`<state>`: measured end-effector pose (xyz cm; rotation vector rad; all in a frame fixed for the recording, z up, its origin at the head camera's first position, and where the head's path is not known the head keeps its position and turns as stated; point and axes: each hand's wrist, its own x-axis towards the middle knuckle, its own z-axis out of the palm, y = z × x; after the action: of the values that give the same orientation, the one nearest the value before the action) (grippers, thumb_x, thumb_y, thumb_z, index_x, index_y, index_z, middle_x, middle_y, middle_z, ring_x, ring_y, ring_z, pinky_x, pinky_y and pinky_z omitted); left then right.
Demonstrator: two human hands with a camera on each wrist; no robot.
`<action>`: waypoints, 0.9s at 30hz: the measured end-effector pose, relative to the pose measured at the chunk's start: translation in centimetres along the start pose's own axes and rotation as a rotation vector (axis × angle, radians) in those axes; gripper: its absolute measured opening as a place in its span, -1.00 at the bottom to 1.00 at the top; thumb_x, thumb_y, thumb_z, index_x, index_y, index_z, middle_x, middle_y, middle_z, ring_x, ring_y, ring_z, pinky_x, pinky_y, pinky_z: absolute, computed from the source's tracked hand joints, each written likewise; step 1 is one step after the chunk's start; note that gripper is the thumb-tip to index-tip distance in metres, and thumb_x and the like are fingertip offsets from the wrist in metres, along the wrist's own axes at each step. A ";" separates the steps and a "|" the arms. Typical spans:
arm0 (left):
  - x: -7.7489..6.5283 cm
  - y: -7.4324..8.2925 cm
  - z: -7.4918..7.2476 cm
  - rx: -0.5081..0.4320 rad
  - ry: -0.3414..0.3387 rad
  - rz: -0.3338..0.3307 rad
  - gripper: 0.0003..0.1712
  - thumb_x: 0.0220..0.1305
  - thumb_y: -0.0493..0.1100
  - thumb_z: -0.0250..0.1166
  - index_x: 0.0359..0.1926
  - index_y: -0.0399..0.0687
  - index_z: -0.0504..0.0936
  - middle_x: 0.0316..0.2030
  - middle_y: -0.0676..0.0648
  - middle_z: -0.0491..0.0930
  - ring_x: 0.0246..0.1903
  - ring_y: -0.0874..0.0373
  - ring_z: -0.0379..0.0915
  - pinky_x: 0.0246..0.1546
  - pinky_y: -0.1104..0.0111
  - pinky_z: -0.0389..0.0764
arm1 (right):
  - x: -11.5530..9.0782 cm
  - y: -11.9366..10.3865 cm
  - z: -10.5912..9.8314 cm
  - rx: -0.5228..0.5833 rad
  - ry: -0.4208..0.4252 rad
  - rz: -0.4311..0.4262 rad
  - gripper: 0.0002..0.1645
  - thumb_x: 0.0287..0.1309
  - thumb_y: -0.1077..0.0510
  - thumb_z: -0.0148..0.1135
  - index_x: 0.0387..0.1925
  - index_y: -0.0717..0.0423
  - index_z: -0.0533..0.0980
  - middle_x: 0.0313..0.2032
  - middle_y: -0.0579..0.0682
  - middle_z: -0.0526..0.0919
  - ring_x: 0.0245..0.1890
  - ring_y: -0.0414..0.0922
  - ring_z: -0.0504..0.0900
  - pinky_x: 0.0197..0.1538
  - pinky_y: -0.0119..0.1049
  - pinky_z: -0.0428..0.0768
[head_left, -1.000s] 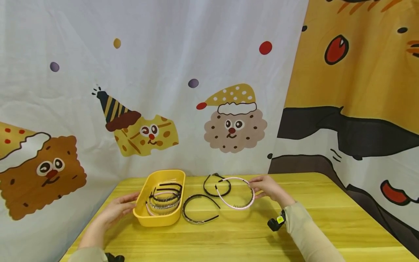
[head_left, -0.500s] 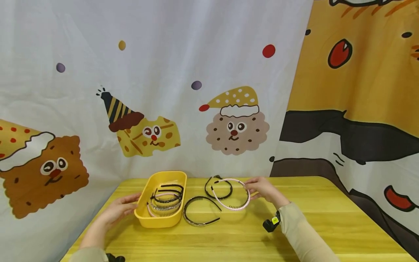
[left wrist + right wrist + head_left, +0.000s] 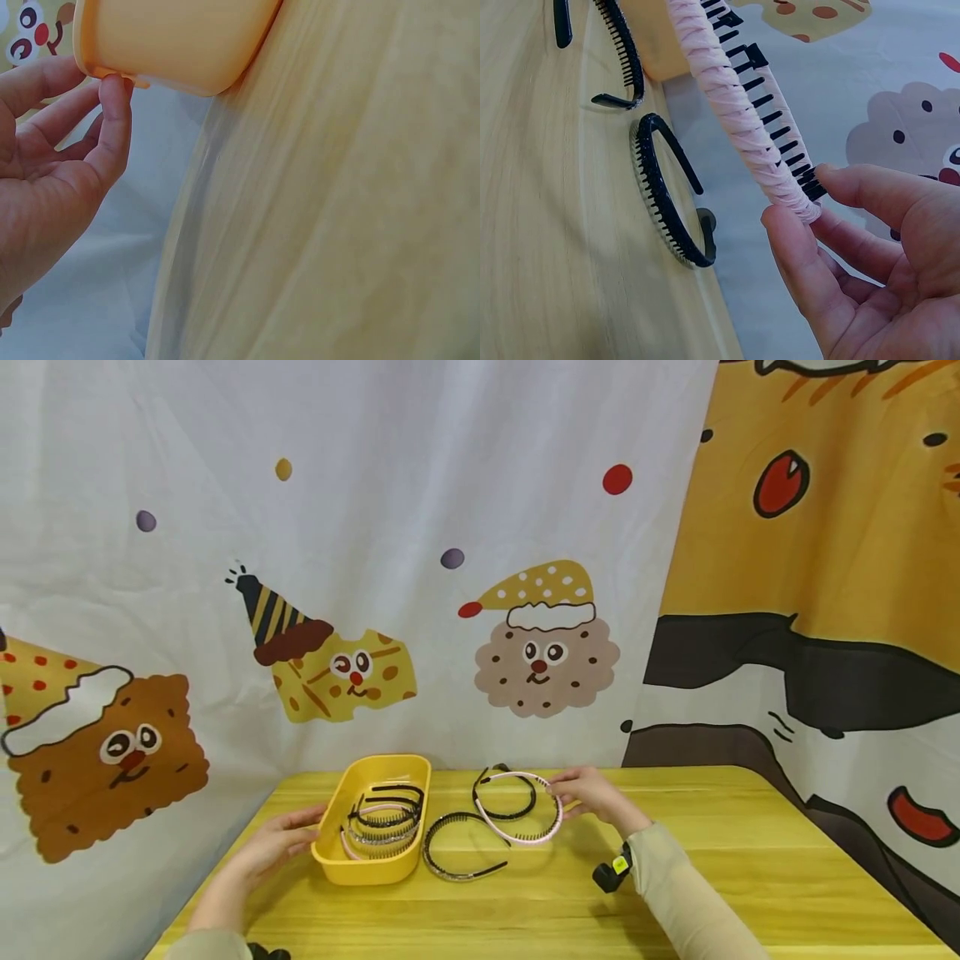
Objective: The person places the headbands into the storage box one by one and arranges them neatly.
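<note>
While the left hand point(image 3: 281, 842) pinches the rim of a yellow basket point(image 3: 367, 871) near the wood-grained table's point(image 3: 517, 914) far-left corner, the right hand point(image 3: 591, 795) pinches a pink headband point(image 3: 739, 124) above its far half, before a cartoon-printed curtain point(image 3: 367, 485).

Pink headband point(image 3: 534, 841) in right-hand fingers point(image 3: 572, 785)

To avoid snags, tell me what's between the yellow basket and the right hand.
The head view shows a dark headband beside the yellow basket, another dark headband farther back, and the pink headband the right hand pinches.
</note>
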<state>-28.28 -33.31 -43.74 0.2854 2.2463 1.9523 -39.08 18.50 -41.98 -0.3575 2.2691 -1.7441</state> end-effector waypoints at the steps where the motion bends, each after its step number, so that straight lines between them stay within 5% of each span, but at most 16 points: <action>1: 0.0 0.0 0.0 0.000 0.002 0.000 -0.28 0.39 -0.33 0.10 0.38 -0.61 -0.02 0.28 -0.48 0.23 0.00 0.26 0.48 0.01 0.40 0.52 | 0.0 -0.1 0.1 -0.002 -0.001 -0.001 -0.49 0.21 0.23 0.25 0.07 0.56 0.44 -0.34 0.09 0.64 -0.39 -0.06 0.61 -0.33 -0.14 0.69; 27: -0.1 0.0 0.1 0.009 -0.003 0.013 -0.29 0.39 -0.36 0.08 0.38 -0.64 -0.04 0.30 -0.56 0.13 0.06 0.16 0.45 0.10 0.31 0.49 | 1.3 -2.4 1.2 -0.060 -0.048 -0.016 -0.53 0.23 0.24 0.24 0.06 0.53 0.47 -0.37 0.17 0.63 -0.44 -0.08 0.62 -0.31 -0.08 0.69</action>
<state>-28.18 -33.19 -43.72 0.3039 2.2571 1.9473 -39.77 16.35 -40.05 -0.4263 2.2949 -1.6595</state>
